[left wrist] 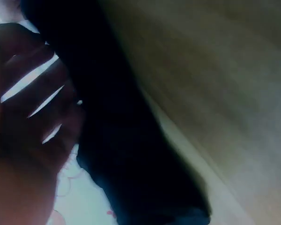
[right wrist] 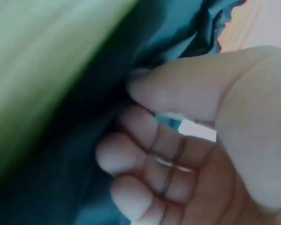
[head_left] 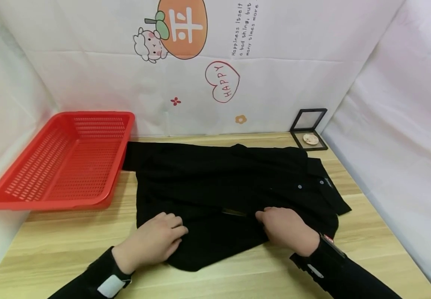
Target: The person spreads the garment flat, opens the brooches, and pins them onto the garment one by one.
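Observation:
A black button-up shirt (head_left: pixel 215 174) lies across the wooden table, its collar (head_left: pixel 329 191) to the right and two pale buttons showing near it. My right hand (head_left: pixel 286 228) pinches the shirt's near part between thumb and index finger; the right wrist view shows the dark cloth (right wrist: pixel 98 108) at these fingertips. On the near left part of the shirt rests my left hand (head_left: pixel 153 241), its fingers loosely bent in the head view and slightly spread against the fabric (left wrist: pixel 112 103) in the left wrist view. Between the hands, a narrow gap in the cloth shows a strip of wood.
A red plastic basket (head_left: pixel 112 182) stands at the left, overlapping the shirt's sleeve end in the head view. At the back right corner sits a small black-framed case (head_left: pixel 305 145) holding a round pale disc (head_left: pixel 310 139). White printed cloth walls (head_left: pixel 275 91) enclose the table (head_left: pixel 62 249).

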`<move>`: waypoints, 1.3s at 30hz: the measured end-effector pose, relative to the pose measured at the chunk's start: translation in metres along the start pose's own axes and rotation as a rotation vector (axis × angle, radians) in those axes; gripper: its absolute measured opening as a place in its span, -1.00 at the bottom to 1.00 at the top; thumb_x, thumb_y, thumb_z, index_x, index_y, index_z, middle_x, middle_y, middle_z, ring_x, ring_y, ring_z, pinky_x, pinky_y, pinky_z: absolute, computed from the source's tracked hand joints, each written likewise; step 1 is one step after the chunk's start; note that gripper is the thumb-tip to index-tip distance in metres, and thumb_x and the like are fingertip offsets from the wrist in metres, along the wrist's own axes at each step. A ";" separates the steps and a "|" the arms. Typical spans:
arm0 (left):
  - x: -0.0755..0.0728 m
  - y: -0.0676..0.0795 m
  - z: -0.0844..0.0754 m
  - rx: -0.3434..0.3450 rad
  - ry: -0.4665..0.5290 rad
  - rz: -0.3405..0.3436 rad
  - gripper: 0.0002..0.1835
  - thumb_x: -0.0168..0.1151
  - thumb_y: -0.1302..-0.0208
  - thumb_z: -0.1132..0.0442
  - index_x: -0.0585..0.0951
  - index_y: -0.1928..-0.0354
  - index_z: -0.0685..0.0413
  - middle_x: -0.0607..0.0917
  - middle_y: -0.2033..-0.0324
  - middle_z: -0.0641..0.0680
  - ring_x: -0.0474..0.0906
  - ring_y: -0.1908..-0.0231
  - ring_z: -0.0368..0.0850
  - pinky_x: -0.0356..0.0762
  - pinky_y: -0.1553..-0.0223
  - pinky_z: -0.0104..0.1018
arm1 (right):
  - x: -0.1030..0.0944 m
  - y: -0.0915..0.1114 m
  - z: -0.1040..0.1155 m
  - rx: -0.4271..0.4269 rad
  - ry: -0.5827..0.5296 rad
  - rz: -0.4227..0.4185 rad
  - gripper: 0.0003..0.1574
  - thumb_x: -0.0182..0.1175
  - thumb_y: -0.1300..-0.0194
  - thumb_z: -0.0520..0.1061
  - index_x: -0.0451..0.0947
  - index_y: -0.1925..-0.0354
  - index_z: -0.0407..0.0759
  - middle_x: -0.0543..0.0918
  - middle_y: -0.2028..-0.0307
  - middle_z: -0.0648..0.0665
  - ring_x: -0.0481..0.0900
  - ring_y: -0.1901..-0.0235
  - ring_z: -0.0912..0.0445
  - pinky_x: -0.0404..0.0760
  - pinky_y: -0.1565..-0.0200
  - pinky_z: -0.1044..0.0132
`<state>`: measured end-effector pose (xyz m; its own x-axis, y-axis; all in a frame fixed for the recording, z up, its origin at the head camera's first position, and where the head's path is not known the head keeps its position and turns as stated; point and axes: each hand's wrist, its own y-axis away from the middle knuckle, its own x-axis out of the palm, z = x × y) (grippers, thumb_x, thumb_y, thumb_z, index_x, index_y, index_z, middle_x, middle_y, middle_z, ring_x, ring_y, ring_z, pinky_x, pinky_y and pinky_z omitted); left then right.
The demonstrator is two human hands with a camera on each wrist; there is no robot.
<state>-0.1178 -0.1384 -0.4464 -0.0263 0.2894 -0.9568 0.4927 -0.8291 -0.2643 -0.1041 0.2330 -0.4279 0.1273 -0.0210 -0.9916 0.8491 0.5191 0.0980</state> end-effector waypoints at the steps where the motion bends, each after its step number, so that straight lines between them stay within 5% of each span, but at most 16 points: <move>1: 0.002 0.000 -0.003 -0.022 0.012 0.056 -0.80 0.35 -0.25 0.20 0.70 0.09 0.02 0.57 0.24 -0.07 0.46 0.27 -0.17 0.47 0.25 -0.22 | -0.002 0.000 -0.002 -0.022 -0.021 -0.002 -0.78 0.26 -0.27 -0.26 0.48 0.41 0.03 0.38 0.50 0.10 0.33 0.56 0.22 0.39 0.52 0.30; 4: 0.003 -0.001 -0.008 -0.121 0.004 0.164 -0.64 0.37 -0.27 0.09 0.67 -0.07 0.02 0.60 0.10 -0.02 0.50 0.14 -0.12 0.49 0.14 -0.15 | -0.012 0.004 -0.010 -0.131 -0.140 -0.028 -0.70 0.22 -0.20 -0.29 0.46 0.45 0.12 0.37 0.49 0.17 0.31 0.55 0.26 0.39 0.48 0.33; 9: -0.002 -0.005 -0.012 -0.209 -0.065 0.225 -0.28 0.48 -0.14 -0.03 0.52 -0.34 0.00 0.54 -0.20 0.10 0.48 -0.03 0.01 0.46 0.05 -0.06 | -0.031 0.017 -0.026 -0.385 -0.442 -0.043 -0.50 0.18 -0.08 -0.45 0.52 0.42 0.22 0.43 0.42 0.24 0.39 0.47 0.33 0.47 0.41 0.39; 12: -0.005 -0.007 -0.013 -0.193 -0.101 0.224 -0.20 0.55 -0.03 -0.05 0.51 -0.34 -0.03 0.53 -0.21 0.10 0.44 -0.02 0.04 0.42 0.07 -0.05 | -0.034 0.023 -0.030 -0.514 -0.617 0.015 -0.39 0.11 -0.04 -0.57 0.48 0.47 0.21 0.41 0.40 0.24 0.42 0.43 0.34 0.50 0.38 0.40; 16: -0.005 -0.009 -0.012 -0.110 -0.099 0.199 -0.50 0.58 0.01 0.03 0.67 -0.01 -0.09 0.52 -0.13 0.10 0.38 -0.14 0.11 0.37 -0.05 0.03 | -0.034 0.024 -0.031 -0.576 -0.721 0.132 -0.42 0.04 -0.06 -0.63 0.41 0.50 0.09 0.52 0.35 0.19 0.57 0.26 0.26 0.56 0.21 0.33; 20: -0.008 -0.010 -0.010 0.038 -0.039 0.076 -0.76 0.50 0.01 0.29 0.61 0.36 -0.12 0.57 0.00 0.04 0.41 -0.17 0.09 0.34 -0.14 0.05 | -0.034 0.024 -0.033 -0.541 -0.707 0.208 -0.46 0.01 -0.11 -0.60 0.32 0.51 0.07 0.46 0.45 0.22 0.55 0.32 0.32 0.54 0.25 0.38; 23: -0.022 -0.008 -0.008 0.136 -0.058 -0.121 -0.75 0.27 0.03 0.46 0.45 0.48 -0.06 0.51 0.34 -0.05 0.50 0.21 -0.06 0.43 0.11 -0.12 | -0.035 0.026 -0.033 -0.505 -0.673 0.219 -0.48 0.03 -0.14 -0.57 0.27 0.50 0.06 0.25 0.54 0.22 0.30 0.51 0.41 0.37 0.42 0.49; 25: -0.033 -0.004 -0.007 0.172 -0.097 -0.240 -0.77 0.18 0.08 0.46 0.40 0.49 -0.02 0.37 0.49 -0.09 0.36 0.45 -0.12 0.35 0.33 -0.21 | -0.036 0.026 -0.032 -0.483 -0.662 0.243 -0.51 0.03 -0.16 -0.56 0.24 0.49 0.04 0.17 0.55 0.20 0.16 0.56 0.40 0.24 0.48 0.50; 28: -0.044 0.007 -0.010 0.215 -0.133 -0.265 -0.79 0.25 0.14 0.36 0.45 0.42 0.00 0.32 0.53 -0.10 0.25 0.56 -0.14 0.19 0.43 -0.23 | -0.036 0.025 -0.030 -0.456 -0.678 0.327 -0.55 0.03 -0.19 -0.53 0.34 0.47 0.03 0.24 0.55 0.21 0.19 0.57 0.40 0.28 0.49 0.50; 30: -0.044 0.019 -0.015 0.247 -0.124 -0.167 -0.72 0.36 0.25 0.28 0.49 0.42 -0.04 0.34 0.55 -0.14 0.26 0.57 -0.18 0.16 0.44 -0.27 | -0.037 0.022 -0.030 -0.417 -0.655 0.358 -0.56 0.03 -0.21 -0.51 0.46 0.41 0.05 0.37 0.50 0.22 0.29 0.54 0.39 0.38 0.45 0.47; 33: -0.034 0.037 -0.022 0.247 -0.038 0.119 -0.68 0.47 0.24 0.23 0.53 0.40 -0.16 0.35 0.54 -0.23 0.25 0.58 -0.31 0.18 0.45 -0.35 | -0.039 0.015 -0.030 -0.330 -0.548 0.293 -0.56 0.06 -0.28 -0.46 0.59 0.25 0.09 0.57 0.34 0.20 0.45 0.43 0.34 0.52 0.34 0.37; 36: -0.030 0.049 -0.026 0.128 0.097 0.435 -0.76 0.47 -0.08 0.12 0.65 0.20 -0.23 0.46 0.39 -0.27 0.28 0.55 -0.42 0.31 0.45 -0.44 | -0.038 0.005 -0.027 -0.268 -0.428 0.177 -0.62 0.13 -0.33 -0.40 0.60 0.09 0.05 0.62 0.16 0.17 0.55 0.24 0.27 0.58 0.18 0.27; 39: -0.035 0.051 -0.030 -0.047 0.230 0.634 -0.60 0.38 -0.22 -0.14 0.66 -0.06 -0.23 0.47 0.26 -0.25 0.34 0.52 -0.40 0.45 0.43 -0.41 | -0.030 -0.005 -0.018 -0.268 -0.352 0.133 -0.59 0.20 -0.31 -0.37 0.57 -0.09 -0.07 0.60 -0.02 0.10 0.56 0.03 0.20 0.58 0.02 0.18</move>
<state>-0.0658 -0.1769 -0.4226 0.4640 -0.1472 -0.8735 0.3892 -0.8520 0.3502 -0.1214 0.2469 -0.4004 0.4321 -0.2043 -0.8784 0.6570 0.7385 0.1514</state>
